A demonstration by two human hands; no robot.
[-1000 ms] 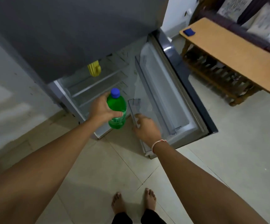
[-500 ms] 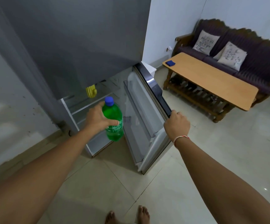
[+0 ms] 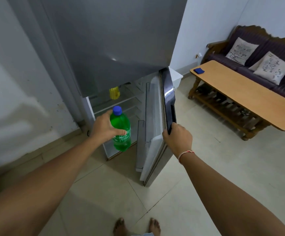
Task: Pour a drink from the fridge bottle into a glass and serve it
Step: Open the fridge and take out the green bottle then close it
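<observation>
My left hand (image 3: 105, 127) grips a green bottle (image 3: 122, 133) with a blue cap, upright, in front of the open lower fridge compartment (image 3: 119, 103). My right hand (image 3: 177, 137) holds the outer edge of the fridge door (image 3: 155, 120), which stands partly swung inward. A yellow item (image 3: 114, 93) sits on an upper shelf inside the fridge. No glass is in view.
A wooden coffee table (image 3: 244, 92) with a small blue object (image 3: 199, 70) stands to the right, in front of a dark sofa (image 3: 264, 53) with two cushions. A pale wall is on the left. My bare feet (image 3: 136, 226) are on the tiled floor.
My right hand left the door's inner shelf, took the door's outer edge and swung it toward the fridge. The bottle stayed in my left hand. My view rose.
</observation>
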